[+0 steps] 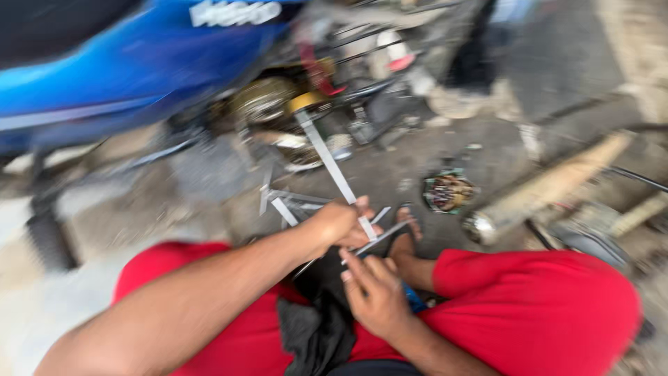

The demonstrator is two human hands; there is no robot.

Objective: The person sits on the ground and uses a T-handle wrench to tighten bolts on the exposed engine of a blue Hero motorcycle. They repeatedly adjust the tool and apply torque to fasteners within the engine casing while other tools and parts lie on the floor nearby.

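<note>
L hand fingers curled round 1 long flat metal strip. R hand pinching 1 thin rod. Approx 3 more strips on ground; blurred.

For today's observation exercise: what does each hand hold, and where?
Left hand grips a long metal strip at its near end; right hand pinches a thin rod.

Left hand grips metal strip
</note>
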